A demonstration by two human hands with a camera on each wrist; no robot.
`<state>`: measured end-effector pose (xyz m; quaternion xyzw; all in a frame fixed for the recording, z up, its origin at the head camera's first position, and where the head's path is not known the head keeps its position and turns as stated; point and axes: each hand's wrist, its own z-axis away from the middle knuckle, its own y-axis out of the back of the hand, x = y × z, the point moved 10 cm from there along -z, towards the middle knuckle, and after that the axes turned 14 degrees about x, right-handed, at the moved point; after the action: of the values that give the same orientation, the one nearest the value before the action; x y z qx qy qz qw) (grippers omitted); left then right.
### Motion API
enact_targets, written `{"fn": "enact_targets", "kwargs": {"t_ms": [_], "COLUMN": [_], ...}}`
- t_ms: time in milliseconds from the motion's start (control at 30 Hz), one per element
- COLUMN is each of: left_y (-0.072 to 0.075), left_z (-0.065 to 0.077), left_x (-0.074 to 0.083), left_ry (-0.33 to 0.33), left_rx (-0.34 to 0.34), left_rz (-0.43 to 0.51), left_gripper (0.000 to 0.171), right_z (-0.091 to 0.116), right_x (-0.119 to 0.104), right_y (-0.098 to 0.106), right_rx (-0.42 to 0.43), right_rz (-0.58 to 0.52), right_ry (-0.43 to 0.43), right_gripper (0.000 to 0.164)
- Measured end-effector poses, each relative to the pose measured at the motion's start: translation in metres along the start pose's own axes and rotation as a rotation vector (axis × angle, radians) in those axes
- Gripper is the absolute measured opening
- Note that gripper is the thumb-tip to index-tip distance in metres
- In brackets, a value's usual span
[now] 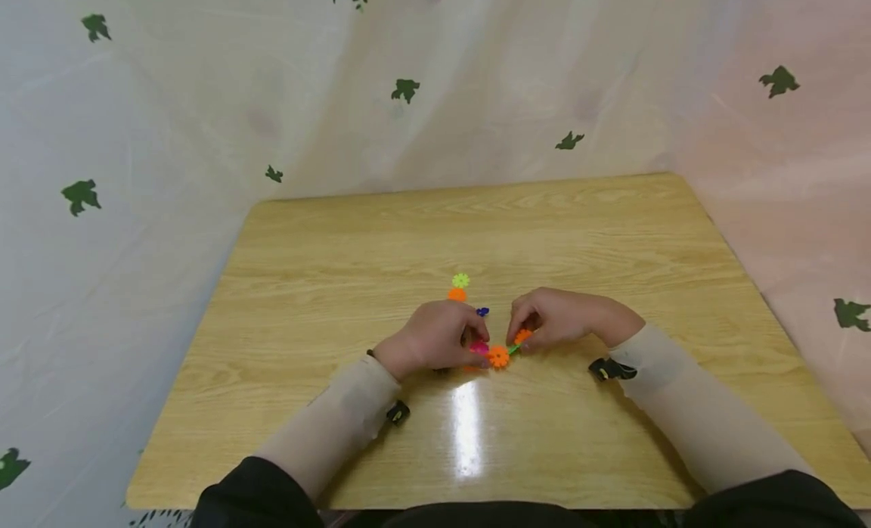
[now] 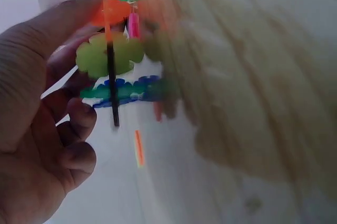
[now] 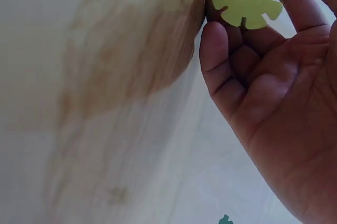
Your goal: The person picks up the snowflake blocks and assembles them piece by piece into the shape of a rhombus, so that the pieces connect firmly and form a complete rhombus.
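Slotted plastic flower discs are joined in a curved chain near the middle of the table. My left hand (image 1: 442,335) pinches the chain by a pink disc (image 1: 479,347), next to an orange disc (image 1: 499,356). Thumb and fingers of my right hand (image 1: 561,314) hold the other end, around another orange disc (image 1: 522,336) and a green disc (image 1: 514,349). A yellow disc (image 3: 247,10) shows against the right fingers in the right wrist view. Under the left hand, its wrist view shows a yellow-green disc (image 2: 105,58) and blue discs (image 2: 147,89). The left fingers partly hide the chain.
Just beyond the left hand lie a light yellow disc (image 1: 461,281), an orange disc (image 1: 457,294) and a blue piece (image 1: 482,312). The wood-grain table (image 1: 327,248) meets a pale curtain (image 1: 476,74) with green leaf shapes behind and at both sides.
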<state>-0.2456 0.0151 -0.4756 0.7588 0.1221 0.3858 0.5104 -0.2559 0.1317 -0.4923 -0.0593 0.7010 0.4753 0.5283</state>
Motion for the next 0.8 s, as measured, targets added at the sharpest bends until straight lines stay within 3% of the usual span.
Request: {"fn": "enact_targets", "kwargs": {"t_ms": [167,567,800], "left_y": [-0.002,-0.002,-0.002], "left_z": [-0.003,-0.005,-0.006], "left_x": [0.001,0.004,0.009], "left_ry": [-0.016,-0.070,-0.093], "left_rx": [-0.009,0.056,0.057], "left_rz": [-0.072,-0.093,-0.107], "left_gripper": [0.010,0.009,0.008], "right_z": [-0.001,-0.008,-0.014], "right_x": [0.003,-0.004,-0.008], "right_y": [0.003,0.001,-0.005], "right_rx": [0.007,0.026,0.015], "right_rz": [-0.027,-0.029,-0.050], "right_ry": [-0.027,0.037,0.057], "right_gripper": [0.019,0.021,0.020]}}
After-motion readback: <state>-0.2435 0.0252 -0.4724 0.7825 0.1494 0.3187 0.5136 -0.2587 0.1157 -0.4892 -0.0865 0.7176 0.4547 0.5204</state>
